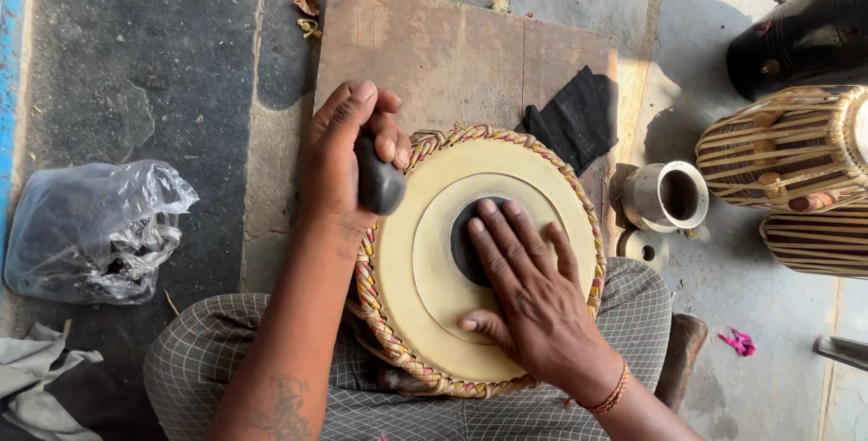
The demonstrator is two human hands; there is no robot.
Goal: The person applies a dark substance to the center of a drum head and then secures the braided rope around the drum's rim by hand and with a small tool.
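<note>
A: Position of the drum [425, 269]?

B: Resting in the person's lap on the checked cloth [633, 305], near edge of the scene, with the skin facing straight up at the camera. So its long axis runs vertically, away from the lap; only the round head and the braided rim [371, 292] show.

A: Right hand [533, 296]?

B: Laid flat on the drum skin, palm down. Fingers [502, 242] close together and stretched toward the far left, tips lying over the black centre patch [463, 242]. Thumb out to the left on the pale skin. Gripping nothing. Red thread bracelet at the wrist.

A: Left hand [348, 156]?

B: At the far left rim of the drum. Fingers curled and clamped around a dark smooth stone [380, 183]. The stone's long axis runs roughly far-to-near; its rounded lower end pokes out of the fist, over the rim of the head. Cannot tell whether it touches the skin.

A: Surroundings?

B: Wooden board [452, 52] on the floor, just beyond the drum, with a black cloth [579, 116] on its right part. Small metal cup [674, 195] to the right of the drum, lying tipped with its mouth toward the camera. Further right, more drums [787, 147] lying on their sides, long axes left to right. Crumpled clear plastic bag [90, 229] well apart on the left.
</note>
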